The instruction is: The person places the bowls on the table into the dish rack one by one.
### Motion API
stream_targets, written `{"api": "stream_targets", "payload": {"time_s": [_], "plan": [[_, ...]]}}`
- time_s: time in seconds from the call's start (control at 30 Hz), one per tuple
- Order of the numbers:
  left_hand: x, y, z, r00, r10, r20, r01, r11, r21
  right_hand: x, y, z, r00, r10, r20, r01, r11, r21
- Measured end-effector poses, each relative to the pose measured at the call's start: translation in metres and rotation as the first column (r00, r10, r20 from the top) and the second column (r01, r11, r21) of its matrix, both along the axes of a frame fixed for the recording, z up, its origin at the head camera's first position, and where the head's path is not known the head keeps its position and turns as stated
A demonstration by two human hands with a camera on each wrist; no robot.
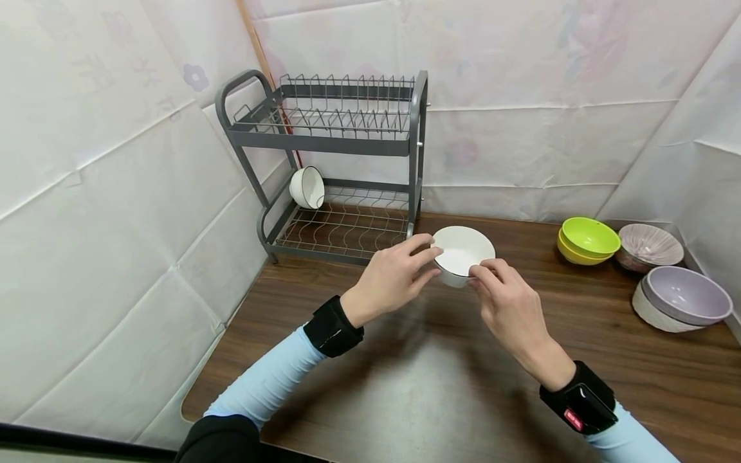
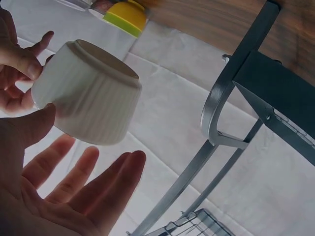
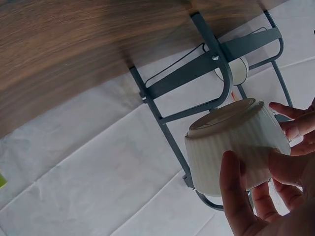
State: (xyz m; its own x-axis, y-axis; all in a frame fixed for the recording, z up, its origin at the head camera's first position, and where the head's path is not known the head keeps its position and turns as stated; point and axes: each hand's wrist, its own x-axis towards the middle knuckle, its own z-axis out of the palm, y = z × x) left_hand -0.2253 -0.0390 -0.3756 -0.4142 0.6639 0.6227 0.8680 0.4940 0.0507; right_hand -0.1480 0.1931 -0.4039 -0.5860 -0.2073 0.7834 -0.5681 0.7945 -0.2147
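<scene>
A white bowl [image 1: 463, 247] with a thin dark rim and a ribbed outer wall is held up above the table. My right hand [image 1: 512, 308] pinches its near right side; in the right wrist view, thumb and fingers lie against the ribbed wall [image 3: 216, 162]. At the bowl's left is my left hand [image 1: 390, 280]. Its fingers [image 2: 115, 184] are spread and extended, with the thumb at the rim; whether the thumb touches is hard to tell. Another white dark-rimmed bowl [image 1: 308, 188] leans on its side at the left of the dish rack's lower tier.
The grey two-tier dish rack [image 1: 324, 145] with wire slots stands at the back left. On the right are a green bowl [image 1: 590, 236] stacked in a yellow one [image 1: 573, 256], ribbed pinkish bowls [image 1: 651, 244], and a lilac bowl [image 1: 689, 296] in a white one. White sheeting encloses the wooden table [image 1: 585, 321].
</scene>
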Motion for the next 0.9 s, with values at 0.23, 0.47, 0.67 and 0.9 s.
{"api": "stream_targets", "payload": {"time_s": [0.23, 0.47, 0.67, 0.9], "plan": [[0.003, -0.002, -0.005, 0.997, -0.073, 0.012, 0.073, 0.997, 0.019, -0.002, -0.005, -0.001, 1.000, 0.013, -0.001, -0.013, 1.000, -0.004], [0.005, -0.003, -0.009, 0.995, -0.093, 0.021, 0.092, 0.995, 0.024, -0.001, -0.008, -0.005, 1.000, 0.019, 0.009, -0.019, 1.000, -0.010], [0.006, -0.004, -0.011, 0.995, -0.092, 0.027, 0.091, 0.995, 0.046, -0.001, -0.009, -0.005, 0.999, 0.031, 0.008, -0.031, 0.999, -0.010], [0.007, -0.005, -0.012, 0.996, -0.088, -0.001, 0.087, 0.993, 0.082, -0.001, -0.013, -0.005, 0.999, 0.040, 0.007, -0.040, 0.999, -0.013]]}}
